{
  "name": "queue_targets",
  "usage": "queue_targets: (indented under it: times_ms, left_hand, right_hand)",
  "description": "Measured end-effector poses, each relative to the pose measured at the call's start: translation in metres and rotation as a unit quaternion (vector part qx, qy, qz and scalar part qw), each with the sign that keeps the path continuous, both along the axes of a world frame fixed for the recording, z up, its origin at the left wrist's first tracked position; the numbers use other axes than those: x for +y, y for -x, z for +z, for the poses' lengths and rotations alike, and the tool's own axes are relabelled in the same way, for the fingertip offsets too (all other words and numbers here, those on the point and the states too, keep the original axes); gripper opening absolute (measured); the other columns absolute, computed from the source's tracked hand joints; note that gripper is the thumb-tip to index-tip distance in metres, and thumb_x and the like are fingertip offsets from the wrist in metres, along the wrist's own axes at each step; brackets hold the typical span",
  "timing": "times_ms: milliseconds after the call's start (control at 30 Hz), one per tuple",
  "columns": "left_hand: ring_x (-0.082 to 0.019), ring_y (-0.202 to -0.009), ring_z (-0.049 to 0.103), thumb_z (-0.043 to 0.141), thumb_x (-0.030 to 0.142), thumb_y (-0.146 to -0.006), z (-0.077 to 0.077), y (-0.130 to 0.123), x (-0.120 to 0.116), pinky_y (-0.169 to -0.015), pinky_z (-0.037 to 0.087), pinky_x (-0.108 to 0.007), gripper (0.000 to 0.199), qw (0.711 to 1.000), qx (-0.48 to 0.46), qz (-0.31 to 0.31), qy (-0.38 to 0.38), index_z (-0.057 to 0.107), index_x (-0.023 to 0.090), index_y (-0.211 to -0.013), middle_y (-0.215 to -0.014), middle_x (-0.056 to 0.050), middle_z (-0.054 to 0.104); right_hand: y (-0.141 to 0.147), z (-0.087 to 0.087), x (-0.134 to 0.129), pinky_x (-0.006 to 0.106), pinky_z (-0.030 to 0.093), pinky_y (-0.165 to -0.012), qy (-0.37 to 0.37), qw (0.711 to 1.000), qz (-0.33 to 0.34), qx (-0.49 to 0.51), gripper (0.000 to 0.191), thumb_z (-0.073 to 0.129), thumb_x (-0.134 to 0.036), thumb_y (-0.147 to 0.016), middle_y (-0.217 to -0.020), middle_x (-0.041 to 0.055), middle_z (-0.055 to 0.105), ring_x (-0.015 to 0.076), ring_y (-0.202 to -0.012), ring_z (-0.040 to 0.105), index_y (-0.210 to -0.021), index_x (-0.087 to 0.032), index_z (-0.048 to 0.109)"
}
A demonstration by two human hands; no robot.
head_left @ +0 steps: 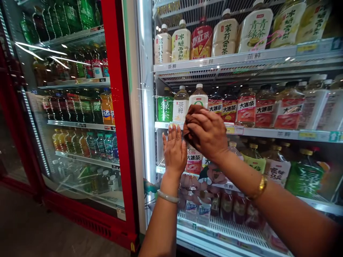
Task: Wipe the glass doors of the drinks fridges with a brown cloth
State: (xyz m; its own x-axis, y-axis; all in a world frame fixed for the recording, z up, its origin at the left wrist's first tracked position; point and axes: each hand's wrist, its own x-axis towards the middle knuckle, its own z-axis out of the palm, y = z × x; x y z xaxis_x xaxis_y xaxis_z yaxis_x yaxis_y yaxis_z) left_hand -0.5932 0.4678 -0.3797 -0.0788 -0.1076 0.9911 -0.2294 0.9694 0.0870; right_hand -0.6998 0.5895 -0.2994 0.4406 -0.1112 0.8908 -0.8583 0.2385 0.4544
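Observation:
A glass door (pixel 171 80) stands in front of a lit drinks cooler. My left hand (pixel 174 150) lies flat against the glass, its fingers pointing up and holding nothing. Just to its right and a little higher, my right hand (pixel 210 134) has its fingers bent over a brown cloth (pixel 191 123), pressed on the glass. Behind the cloth, inside the cooler, is a white-labelled bottle (pixel 198 94), partly hidden. A tea bottle (pixel 180 103) and a green bottle (pixel 165 105) are to the left of the cloth.
Shelves (pixel 241 59) of bottled drinks fill the cooler. At the left stands another cooler with a red frame (pixel 118 107) and rows of bottles. The grey floor (pixel 53 228) shows at the lower left. Reflections lie on the glass.

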Motion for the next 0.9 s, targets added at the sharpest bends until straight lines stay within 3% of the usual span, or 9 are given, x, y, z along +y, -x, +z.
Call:
queue_targets:
  times_ms: [100,200,333,467,600,733,800,900]
  left_hand:
    - [-0.021,-0.164,0.018,0.037,0.018,-0.105,0.000,-0.003,-0.003,-0.136,0.016,-0.052,0.070,1.000,0.003,-0.015,-0.006,0.012,0.027,-0.170,-0.176,-0.006,0.022]
    - [-0.024,-0.166,0.011,0.040,0.019,-0.101,-0.001,-0.003,-0.001,-0.136,0.009,-0.056,0.073,1.000,-0.015,-0.005,-0.008,0.014,0.026,-0.169,-0.177,-0.006,0.015]
    - [-0.029,-0.166,0.004,0.047,0.027,-0.100,0.000,0.002,0.008,-0.133,-0.003,-0.064,0.073,1.000,-0.025,0.009,-0.001,0.020,0.027,-0.168,-0.178,-0.007,0.003]
    - [-0.028,-0.166,0.007,0.043,0.019,-0.101,0.006,0.009,0.016,-0.132,-0.005,-0.065,0.072,1.000,-0.012,0.017,-0.005,0.018,0.029,-0.169,-0.177,-0.007,0.009]
    - [-0.026,-0.166,0.004,0.042,0.011,-0.099,0.011,0.014,0.018,-0.133,-0.004,-0.063,0.080,1.000,0.000,0.008,-0.021,0.009,0.029,-0.169,-0.177,-0.006,0.010]
    - [-0.025,-0.165,0.001,0.040,0.015,-0.104,0.013,0.016,0.021,-0.133,-0.001,-0.066,0.073,1.000,0.003,0.013,-0.021,0.010,0.030,-0.169,-0.177,-0.006,0.008]
    - [-0.025,-0.165,0.001,0.040,0.018,-0.106,0.014,0.017,0.026,-0.133,-0.001,-0.065,0.071,1.000,0.003,0.013,-0.018,0.010,0.030,-0.169,-0.177,-0.006,0.009]
    - [-0.023,-0.165,0.003,0.040,0.020,-0.106,0.015,0.022,0.039,-0.134,-0.003,-0.061,0.071,1.000,-0.006,0.004,-0.002,0.008,0.030,-0.169,-0.177,-0.006,0.012]
  right_hand:
    - [-0.009,-0.024,-0.001,0.046,0.042,-0.122,-0.055,0.998,-0.006,0.039,0.026,0.069,-0.029,-0.094,-0.135,0.0008,0.071,0.0240,-0.139,0.052,-0.120,-0.028,0.070]
    - [0.002,-0.041,0.025,0.044,0.042,-0.122,-0.088,0.994,-0.020,0.067,0.031,0.070,-0.026,-0.094,-0.134,-0.0004,0.072,0.0221,-0.138,0.054,-0.125,-0.029,0.069]
    - [0.022,-0.022,0.051,0.045,0.045,-0.121,-0.096,0.991,-0.056,0.080,0.030,0.071,-0.028,-0.093,-0.137,0.0002,0.071,0.0236,-0.138,0.054,-0.123,-0.029,0.069]
    - [0.017,0.000,0.034,0.049,0.043,-0.122,-0.032,0.999,-0.039,0.005,0.028,0.068,-0.035,-0.094,-0.140,0.0037,0.068,0.0256,-0.142,0.051,-0.120,-0.029,0.071]
    - [0.003,-0.014,0.021,0.047,0.043,-0.122,-0.045,0.997,-0.045,0.038,0.028,0.068,-0.031,-0.094,-0.135,0.0018,0.071,0.0240,-0.138,0.054,-0.122,-0.029,0.071]
    - [0.016,-0.034,0.054,0.044,0.044,-0.120,-0.111,0.986,-0.056,0.107,0.026,0.070,-0.025,-0.094,-0.131,-0.0006,0.074,0.0217,-0.136,0.055,-0.120,-0.028,0.070]
    - [0.032,-0.033,0.077,0.043,0.045,-0.119,-0.134,0.980,-0.060,0.135,0.023,0.070,-0.025,-0.093,-0.130,-0.0002,0.074,0.0221,-0.136,0.055,-0.116,-0.027,0.070]
    - [0.050,-0.017,0.095,0.045,0.045,-0.119,-0.113,0.983,-0.078,0.120,0.027,0.072,-0.027,-0.092,-0.133,0.0015,0.072,0.0238,-0.138,0.054,-0.119,-0.027,0.069]
